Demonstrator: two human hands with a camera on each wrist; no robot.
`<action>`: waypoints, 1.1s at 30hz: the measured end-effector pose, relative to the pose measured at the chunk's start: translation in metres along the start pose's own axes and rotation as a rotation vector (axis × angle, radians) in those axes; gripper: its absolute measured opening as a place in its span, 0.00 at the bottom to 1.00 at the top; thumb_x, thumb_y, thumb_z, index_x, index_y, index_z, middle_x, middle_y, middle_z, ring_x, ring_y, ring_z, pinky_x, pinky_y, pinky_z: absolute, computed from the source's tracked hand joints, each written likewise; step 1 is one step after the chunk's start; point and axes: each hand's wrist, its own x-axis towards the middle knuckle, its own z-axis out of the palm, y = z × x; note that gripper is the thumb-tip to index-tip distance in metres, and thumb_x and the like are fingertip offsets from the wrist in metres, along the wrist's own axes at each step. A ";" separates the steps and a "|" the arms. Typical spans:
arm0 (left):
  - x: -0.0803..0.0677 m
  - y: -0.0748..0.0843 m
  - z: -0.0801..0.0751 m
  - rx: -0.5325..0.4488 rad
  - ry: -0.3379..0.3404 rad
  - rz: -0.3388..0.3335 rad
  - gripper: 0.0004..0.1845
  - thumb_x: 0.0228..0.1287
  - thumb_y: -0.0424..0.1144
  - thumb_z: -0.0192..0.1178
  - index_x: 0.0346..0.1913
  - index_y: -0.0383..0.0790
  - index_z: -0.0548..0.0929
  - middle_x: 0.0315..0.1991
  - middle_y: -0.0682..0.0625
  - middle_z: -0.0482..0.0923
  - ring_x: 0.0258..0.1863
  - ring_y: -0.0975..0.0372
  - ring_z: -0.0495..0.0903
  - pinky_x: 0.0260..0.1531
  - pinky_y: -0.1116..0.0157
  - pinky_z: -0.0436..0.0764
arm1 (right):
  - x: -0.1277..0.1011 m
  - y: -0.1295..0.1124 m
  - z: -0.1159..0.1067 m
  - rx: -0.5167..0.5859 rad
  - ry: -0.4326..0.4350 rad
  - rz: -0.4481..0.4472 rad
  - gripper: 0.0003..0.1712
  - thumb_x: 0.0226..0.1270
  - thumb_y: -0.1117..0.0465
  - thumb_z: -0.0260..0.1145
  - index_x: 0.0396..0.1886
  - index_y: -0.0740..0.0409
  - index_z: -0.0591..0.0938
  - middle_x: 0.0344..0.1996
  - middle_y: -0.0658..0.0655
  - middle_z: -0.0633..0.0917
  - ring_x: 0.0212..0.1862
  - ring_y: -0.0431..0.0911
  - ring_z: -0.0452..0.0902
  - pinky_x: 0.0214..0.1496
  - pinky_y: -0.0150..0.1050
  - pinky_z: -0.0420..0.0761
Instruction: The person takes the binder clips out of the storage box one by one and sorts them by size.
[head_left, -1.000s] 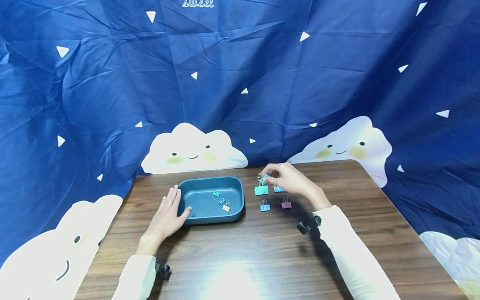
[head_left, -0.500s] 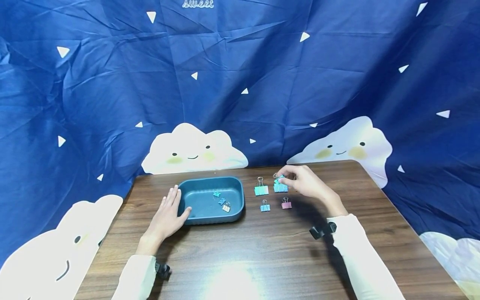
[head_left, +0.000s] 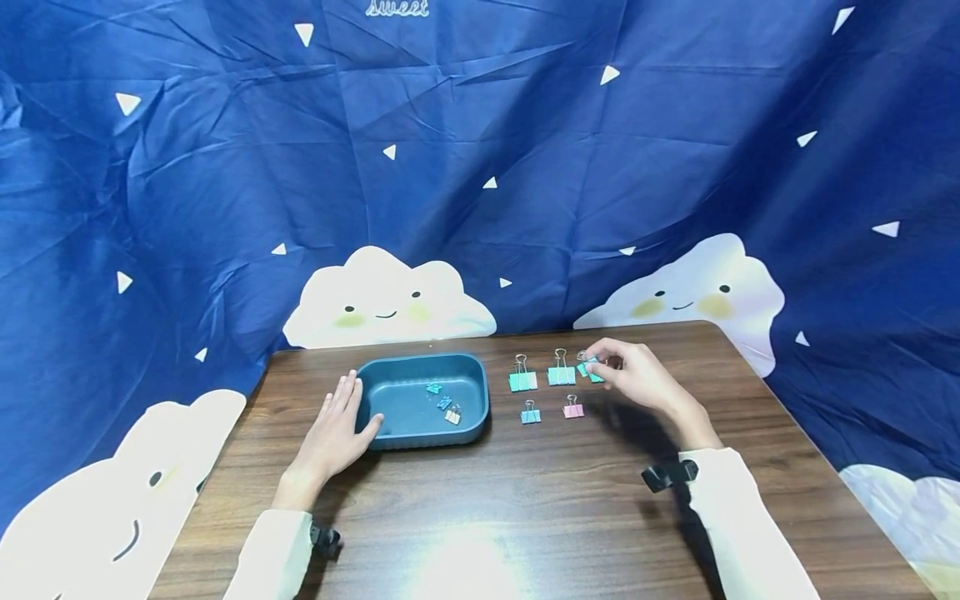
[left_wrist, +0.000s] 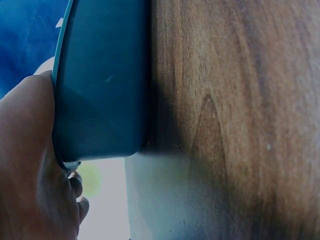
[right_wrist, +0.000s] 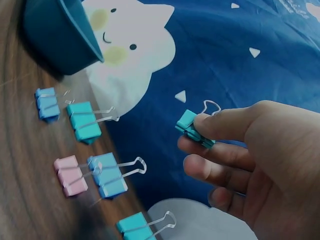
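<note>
A small teal clip (right_wrist: 192, 128) is pinched by the right grip (head_left: 633, 379), lifted off the counter (head_left: 525, 500). Four clips (head_left: 547, 392) are laid out just left of that grip. The tray (head_left: 420, 398) is touched by the left grip (head_left: 333, 433), whose fingers are held flat and straight.

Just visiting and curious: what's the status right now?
Right hand pinches small teal binder clip above table. Left hand rests against tray. Nothing in the way.
</note>
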 end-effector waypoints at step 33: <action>0.000 -0.001 0.001 -0.006 -0.007 -0.006 0.47 0.81 0.56 0.54 0.84 0.27 0.50 0.88 0.34 0.42 0.87 0.41 0.44 0.86 0.40 0.49 | -0.036 0.071 0.019 -0.109 0.115 0.146 0.06 0.73 0.61 0.73 0.44 0.58 0.87 0.39 0.56 0.86 0.32 0.42 0.79 0.36 0.34 0.79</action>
